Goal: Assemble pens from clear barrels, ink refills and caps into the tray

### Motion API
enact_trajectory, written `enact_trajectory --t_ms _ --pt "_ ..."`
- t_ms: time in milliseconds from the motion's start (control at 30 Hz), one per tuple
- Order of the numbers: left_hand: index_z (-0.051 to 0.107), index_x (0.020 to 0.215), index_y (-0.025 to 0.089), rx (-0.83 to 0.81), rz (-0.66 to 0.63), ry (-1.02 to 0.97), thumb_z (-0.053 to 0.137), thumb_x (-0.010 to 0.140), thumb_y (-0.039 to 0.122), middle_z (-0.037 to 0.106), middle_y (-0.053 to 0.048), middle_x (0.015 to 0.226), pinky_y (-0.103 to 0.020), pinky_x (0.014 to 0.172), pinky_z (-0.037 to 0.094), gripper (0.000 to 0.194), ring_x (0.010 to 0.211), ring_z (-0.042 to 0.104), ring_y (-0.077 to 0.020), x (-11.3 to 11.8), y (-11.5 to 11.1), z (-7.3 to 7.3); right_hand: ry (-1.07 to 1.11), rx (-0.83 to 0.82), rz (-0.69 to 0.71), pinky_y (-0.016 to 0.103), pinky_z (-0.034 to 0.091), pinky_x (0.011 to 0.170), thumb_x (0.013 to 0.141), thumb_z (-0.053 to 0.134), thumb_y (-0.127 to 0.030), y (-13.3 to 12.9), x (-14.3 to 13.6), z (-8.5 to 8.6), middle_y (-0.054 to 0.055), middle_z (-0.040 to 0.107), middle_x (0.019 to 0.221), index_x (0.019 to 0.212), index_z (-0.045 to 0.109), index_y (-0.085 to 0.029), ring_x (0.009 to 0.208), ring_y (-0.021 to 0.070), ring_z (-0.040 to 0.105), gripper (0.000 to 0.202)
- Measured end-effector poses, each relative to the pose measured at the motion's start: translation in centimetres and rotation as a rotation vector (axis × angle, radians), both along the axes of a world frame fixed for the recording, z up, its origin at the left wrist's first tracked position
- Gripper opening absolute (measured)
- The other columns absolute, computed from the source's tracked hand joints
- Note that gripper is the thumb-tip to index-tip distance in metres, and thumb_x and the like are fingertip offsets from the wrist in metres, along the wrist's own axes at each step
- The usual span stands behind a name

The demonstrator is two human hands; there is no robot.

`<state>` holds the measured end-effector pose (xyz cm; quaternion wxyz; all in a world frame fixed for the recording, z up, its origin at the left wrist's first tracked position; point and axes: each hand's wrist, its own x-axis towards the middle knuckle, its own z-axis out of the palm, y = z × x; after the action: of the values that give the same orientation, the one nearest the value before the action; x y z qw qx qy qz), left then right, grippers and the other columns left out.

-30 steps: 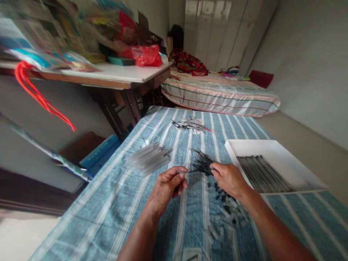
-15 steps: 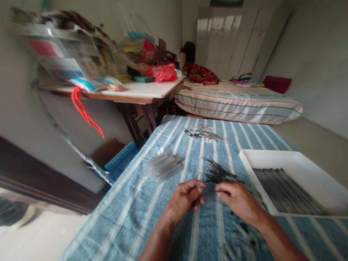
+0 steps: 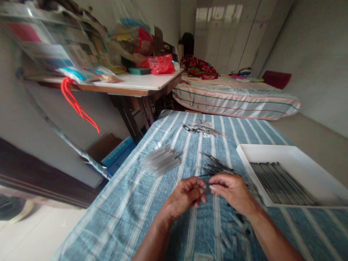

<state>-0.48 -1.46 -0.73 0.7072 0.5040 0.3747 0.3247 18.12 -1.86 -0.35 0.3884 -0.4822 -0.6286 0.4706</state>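
Note:
My left hand (image 3: 190, 194) is closed in a pinch above the striped cloth (image 3: 141, 217), its fingertips close to those of my right hand (image 3: 227, 186). Something small and dark shows between the two sets of fingertips, too small to name. My right hand is pinched too. Just behind the hands lies a pile of thin black sticks (image 3: 213, 165). A bundle of clear grey tubes (image 3: 162, 161) rests further left. Small grey pieces (image 3: 235, 232) are scattered under my right forearm.
At the right, a white tray (image 3: 312, 163) holds a row of dark sticks (image 3: 282, 185). More thin pieces (image 3: 202, 128) lie at the cloth's far end. A cluttered side table (image 3: 141, 82) stands at the left, a bed (image 3: 233, 96) behind.
My right hand has moved left, its fingertips now meeting those of my left hand. The whole view has shifted slightly.

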Motion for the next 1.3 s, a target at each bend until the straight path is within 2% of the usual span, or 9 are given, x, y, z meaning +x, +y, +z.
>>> enact_trajectory --t_ms 300,833,1000,1100,1300 --pt "0.062 0.086 0.013 0.008 -0.020 0.037 0.065 0.075 0.031 0.065 -0.003 0.063 -0.018 0.042 0.026 0.022 0.043 0.044 -0.0054 0.0 -0.2 0.4 -0.102 0.060 0.098 0.021 0.046 0.053 0.076 0.060 -0.024 0.3 0.2 0.6 0.000 0.063 0.064 0.077 0.068 -0.016 0.055 0.0113 0.058 0.012" --pt "0.062 0.083 0.013 0.032 -0.097 0.074 0.064 0.076 0.033 0.066 -0.003 0.064 -0.018 0.044 0.031 0.021 0.043 0.046 -0.0057 -0.1 0.1 -0.3 -0.231 0.126 0.184 0.019 0.044 0.054 0.078 0.055 -0.019 0.2 0.3 1.4 0.000 0.062 0.063 0.073 0.069 -0.017 0.057 0.0111 0.056 0.015" --pt "0.063 0.082 0.013 0.033 -0.094 0.116 0.062 0.077 0.029 0.066 -0.003 0.063 -0.018 0.043 0.032 0.017 0.042 0.045 -0.0055 0.0 -0.2 -0.1 -0.230 0.026 0.200 0.019 0.043 0.051 0.077 0.054 -0.019 0.0 0.4 1.0 -0.002 0.057 0.055 0.071 0.066 -0.017 0.051 0.0108 0.055 0.014" --pt "0.063 0.080 0.013 0.031 -0.104 0.136 0.061 0.077 0.028 0.066 -0.003 0.063 -0.018 0.043 0.033 0.015 0.043 0.045 -0.0057 0.0 -0.2 -0.1 -0.176 -0.058 0.202 0.018 0.042 0.048 0.078 0.052 -0.022 -0.2 0.2 0.5 -0.002 0.058 0.056 0.072 0.064 -0.017 0.049 0.0101 0.055 0.014" --pt "0.060 0.078 0.013 0.049 -0.108 0.168 0.059 0.077 0.027 0.065 -0.003 0.063 -0.019 0.042 0.033 0.014 0.043 0.044 -0.0065 0.0 -0.2 -0.2 -0.194 -0.091 0.144 0.019 0.040 0.045 0.080 0.049 -0.027 -0.8 -0.3 0.0 -0.002 0.057 0.055 0.075 0.063 -0.016 0.045 0.0094 0.052 0.019"
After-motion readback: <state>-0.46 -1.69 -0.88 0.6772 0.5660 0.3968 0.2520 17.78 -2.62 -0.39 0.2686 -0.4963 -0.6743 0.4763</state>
